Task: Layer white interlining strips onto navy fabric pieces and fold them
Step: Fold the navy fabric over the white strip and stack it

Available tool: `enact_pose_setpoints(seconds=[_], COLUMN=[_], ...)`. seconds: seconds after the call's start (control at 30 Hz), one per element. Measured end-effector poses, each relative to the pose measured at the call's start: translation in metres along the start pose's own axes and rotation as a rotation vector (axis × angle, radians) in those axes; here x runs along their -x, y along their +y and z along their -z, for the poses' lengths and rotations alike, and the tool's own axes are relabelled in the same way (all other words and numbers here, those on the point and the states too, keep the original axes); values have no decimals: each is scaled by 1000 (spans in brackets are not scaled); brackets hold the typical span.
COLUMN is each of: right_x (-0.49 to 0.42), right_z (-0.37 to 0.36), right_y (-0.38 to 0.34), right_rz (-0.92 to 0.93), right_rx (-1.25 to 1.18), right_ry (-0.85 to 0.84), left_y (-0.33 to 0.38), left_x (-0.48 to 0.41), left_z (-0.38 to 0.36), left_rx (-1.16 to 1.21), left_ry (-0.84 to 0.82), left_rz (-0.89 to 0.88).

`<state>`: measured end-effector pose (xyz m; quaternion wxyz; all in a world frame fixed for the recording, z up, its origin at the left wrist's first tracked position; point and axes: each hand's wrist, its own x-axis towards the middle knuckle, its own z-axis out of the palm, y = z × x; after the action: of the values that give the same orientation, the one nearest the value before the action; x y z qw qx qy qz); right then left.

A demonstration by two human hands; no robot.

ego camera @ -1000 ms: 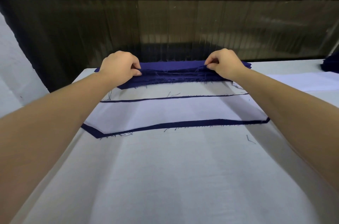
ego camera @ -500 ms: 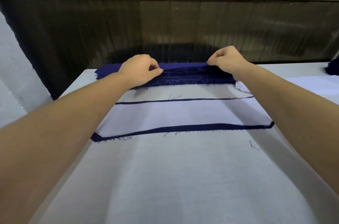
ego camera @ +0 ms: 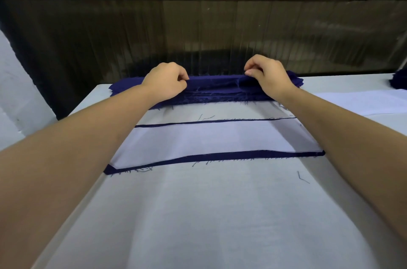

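White cloth covers the table (ego camera: 220, 213) I'm working over, and I'd say most of the job lies ahead. At its far edge sits the navy fabric stack (ego camera: 220, 97), many layers deep, with its frayed edges toward me. Nearer, in the middle, one navy fabric piece (ego camera: 220, 156) lies flat with a white interlining strip (ego camera: 209, 139) laid over it, so only thin navy borders show. That one is layered but, as far as I can see, not folded. More white interlining sheets (ego camera: 363, 101) wait on the right, and a second navy pile (ego camera: 399, 80) peeks in at the far right edge. My left hand (ego camera: 165, 83) and right hand (ego camera: 268, 79) each pinch the top navy layer (ego camera: 215, 81) of the stack, fingers curled, well apart along its length. I judge the next piece is being taken. Loose navy threads (ego camera: 302, 177) dot the cover. No brand, label or writing is readable anywhere.
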<state>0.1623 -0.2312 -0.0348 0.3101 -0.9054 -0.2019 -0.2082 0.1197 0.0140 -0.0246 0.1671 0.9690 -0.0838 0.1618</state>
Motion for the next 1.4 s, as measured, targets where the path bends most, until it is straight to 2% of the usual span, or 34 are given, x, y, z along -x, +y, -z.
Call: enact_pose_setpoints(seconds=[0.07,0.17,0.43,0.57,0.67,0.83,1.0,1.17,1.4], right_x=[2,2,5,-2,-5,-2,8,23,70], right_z=[3,10,11,8,9,13,26,40,56], right_y=[3,9,21,22,21,23,26,14,9], right_rz=[62,169,360,257,188,21,-156,-177,-138], right_rx=[45,261,573,513,571,667,641,455,340], right_ry=[-58,-123,-36,10,14,-47,57,179,138], left_y=[-1,-2,-3,-3,-8,-28,-37,-35,-48], left_x=[-1,-2,0,2,5,15,27,43,88], left_z=[1,2,2,7,10,10,16,29,47], left_rx=[-4,-2,-22,-100,-232,-358,-464,-461,-517], left_ry=[1,16,121,101,30,28,97,199,224], left_rz=[-4,-6,-26,-86,-128,-37,31,44,-48])
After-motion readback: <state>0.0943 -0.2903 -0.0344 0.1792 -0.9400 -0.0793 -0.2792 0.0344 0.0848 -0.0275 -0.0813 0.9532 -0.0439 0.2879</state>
